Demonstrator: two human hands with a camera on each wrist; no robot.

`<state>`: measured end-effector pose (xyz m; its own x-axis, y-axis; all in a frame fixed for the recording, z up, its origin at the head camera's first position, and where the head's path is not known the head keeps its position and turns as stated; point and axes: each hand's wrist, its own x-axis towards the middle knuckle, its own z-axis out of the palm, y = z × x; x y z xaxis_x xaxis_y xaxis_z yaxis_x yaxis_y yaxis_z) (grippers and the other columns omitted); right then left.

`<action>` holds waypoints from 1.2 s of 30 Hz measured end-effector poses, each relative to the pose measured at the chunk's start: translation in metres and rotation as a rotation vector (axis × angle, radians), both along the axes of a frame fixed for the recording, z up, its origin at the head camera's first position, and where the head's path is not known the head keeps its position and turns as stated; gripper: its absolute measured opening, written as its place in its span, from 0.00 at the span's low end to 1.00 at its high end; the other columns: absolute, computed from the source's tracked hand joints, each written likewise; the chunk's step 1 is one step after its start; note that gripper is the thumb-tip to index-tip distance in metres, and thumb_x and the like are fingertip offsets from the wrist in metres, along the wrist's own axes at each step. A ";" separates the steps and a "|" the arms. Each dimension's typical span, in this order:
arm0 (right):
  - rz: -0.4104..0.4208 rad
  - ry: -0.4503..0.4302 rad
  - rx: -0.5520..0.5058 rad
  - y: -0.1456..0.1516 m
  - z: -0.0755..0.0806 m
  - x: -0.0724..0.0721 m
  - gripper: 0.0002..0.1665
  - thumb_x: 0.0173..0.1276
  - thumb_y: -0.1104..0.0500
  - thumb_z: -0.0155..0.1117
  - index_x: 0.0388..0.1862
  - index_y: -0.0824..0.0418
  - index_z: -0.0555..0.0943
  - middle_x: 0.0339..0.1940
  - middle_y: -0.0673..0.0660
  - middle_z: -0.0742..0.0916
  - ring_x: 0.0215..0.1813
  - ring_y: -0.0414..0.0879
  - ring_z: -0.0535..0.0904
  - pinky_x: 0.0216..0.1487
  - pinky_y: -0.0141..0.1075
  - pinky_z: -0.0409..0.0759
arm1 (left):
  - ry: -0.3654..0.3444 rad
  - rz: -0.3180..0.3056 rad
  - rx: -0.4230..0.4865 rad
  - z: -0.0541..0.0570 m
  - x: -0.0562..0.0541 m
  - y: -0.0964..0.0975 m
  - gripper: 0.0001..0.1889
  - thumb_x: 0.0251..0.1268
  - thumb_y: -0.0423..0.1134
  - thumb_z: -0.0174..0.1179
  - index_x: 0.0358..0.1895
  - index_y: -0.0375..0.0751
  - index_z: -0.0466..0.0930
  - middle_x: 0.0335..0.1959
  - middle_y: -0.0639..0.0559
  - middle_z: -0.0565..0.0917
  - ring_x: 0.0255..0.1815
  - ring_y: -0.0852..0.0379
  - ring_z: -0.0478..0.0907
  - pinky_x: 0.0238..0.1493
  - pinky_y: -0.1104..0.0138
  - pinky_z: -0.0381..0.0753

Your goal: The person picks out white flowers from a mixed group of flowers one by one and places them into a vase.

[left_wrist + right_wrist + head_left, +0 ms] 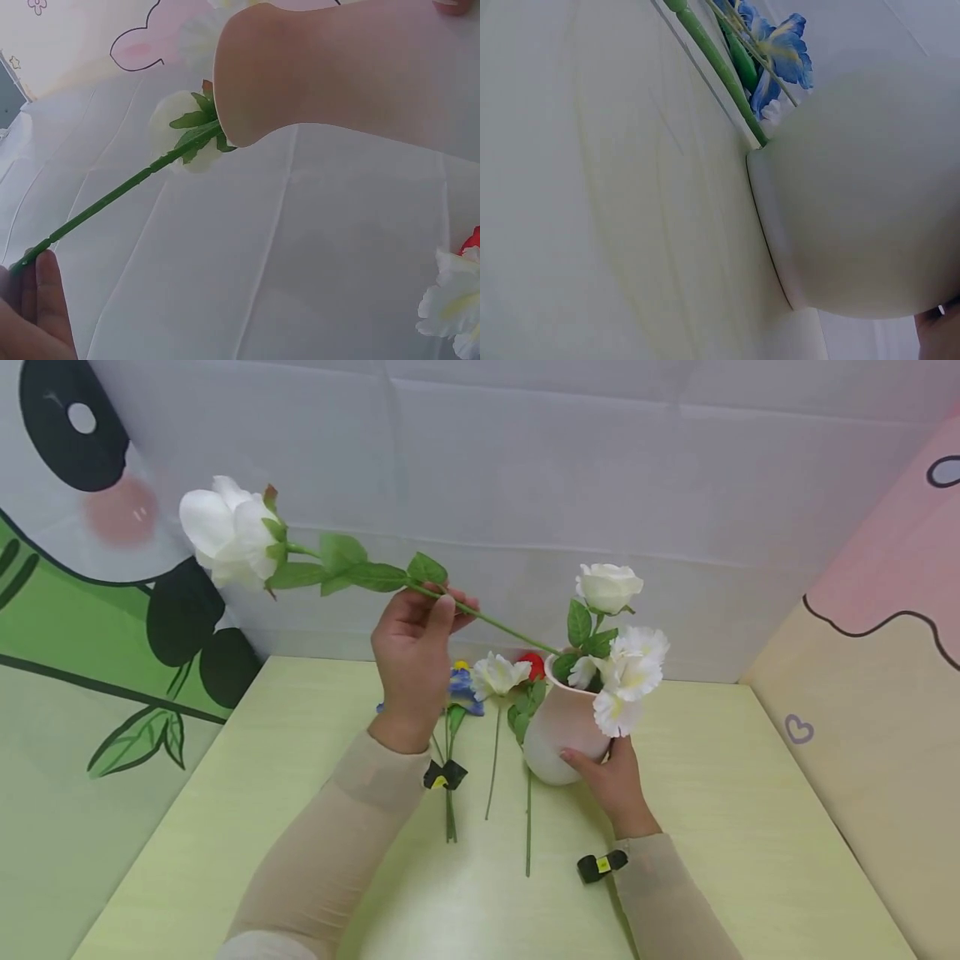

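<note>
My left hand (414, 652) pinches the green stem of a large white rose (232, 535) in front of the wall. The bloom points left, and the stem slants down to the vase's mouth. In the left wrist view the stem (112, 199) reaches the rim of the pale pink vase (330, 71). Low on its right side, my right hand (618, 781) holds the vase (558, 739), which leans a little to the right. Another white rose (609, 587) and a ruffled white flower (633, 668) stand in it. The right wrist view shows the vase's base close to the tabletop.
On the table (712, 777), left of the vase, lie blue flowers (467, 692), a ruffled white flower (498, 675) and a red flower (533, 665), their stems toward me. A pale wall (525, 485) rises behind, with printed cartoon panels at both sides.
</note>
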<state>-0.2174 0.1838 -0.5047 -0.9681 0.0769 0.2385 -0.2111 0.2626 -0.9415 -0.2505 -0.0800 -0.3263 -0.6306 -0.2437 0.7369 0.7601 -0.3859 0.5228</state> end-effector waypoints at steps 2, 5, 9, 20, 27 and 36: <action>0.000 0.004 0.000 0.000 0.000 0.000 0.56 0.62 0.56 0.81 0.81 0.57 0.56 0.75 0.57 0.70 0.75 0.54 0.65 0.78 0.54 0.61 | -0.004 0.000 0.007 0.001 0.000 0.000 0.03 0.74 0.27 0.61 0.44 0.29 0.80 0.39 0.41 0.87 0.41 0.45 0.87 0.52 0.48 0.87; 0.003 0.013 -0.002 -0.001 0.001 0.000 0.56 0.62 0.57 0.81 0.81 0.57 0.57 0.75 0.58 0.70 0.75 0.54 0.65 0.78 0.54 0.61 | -0.017 -0.006 0.014 0.000 -0.001 0.000 0.03 0.73 0.24 0.60 0.44 0.33 0.81 0.39 0.42 0.87 0.41 0.46 0.87 0.51 0.49 0.87; -0.001 0.017 0.000 -0.001 -0.001 -0.001 0.55 0.62 0.56 0.81 0.80 0.57 0.58 0.74 0.58 0.71 0.75 0.54 0.66 0.78 0.54 0.61 | -0.023 -0.024 0.001 -0.004 -0.003 0.001 0.02 0.73 0.25 0.61 0.44 0.31 0.81 0.39 0.42 0.87 0.41 0.47 0.87 0.51 0.50 0.87; -0.005 -0.004 0.010 0.000 -0.003 -0.002 0.56 0.62 0.53 0.81 0.80 0.55 0.57 0.75 0.56 0.70 0.75 0.53 0.65 0.78 0.55 0.60 | -0.100 -0.049 -0.081 -0.012 -0.004 0.009 0.02 0.74 0.26 0.60 0.44 0.34 0.80 0.40 0.43 0.87 0.43 0.48 0.87 0.51 0.50 0.87; -0.003 0.001 0.007 0.000 -0.003 -0.002 0.56 0.61 0.54 0.82 0.80 0.55 0.57 0.75 0.57 0.70 0.75 0.55 0.65 0.78 0.55 0.60 | -0.141 -0.069 -0.125 -0.015 -0.003 0.018 0.04 0.77 0.26 0.56 0.45 0.28 0.78 0.39 0.42 0.85 0.42 0.49 0.88 0.51 0.51 0.87; -0.008 0.064 0.007 0.000 -0.006 -0.003 0.55 0.59 0.57 0.83 0.79 0.56 0.60 0.72 0.57 0.73 0.73 0.53 0.68 0.76 0.53 0.64 | -0.176 -0.088 -0.181 -0.015 -0.006 0.029 0.05 0.78 0.27 0.56 0.47 0.26 0.78 0.39 0.43 0.85 0.42 0.50 0.87 0.51 0.51 0.87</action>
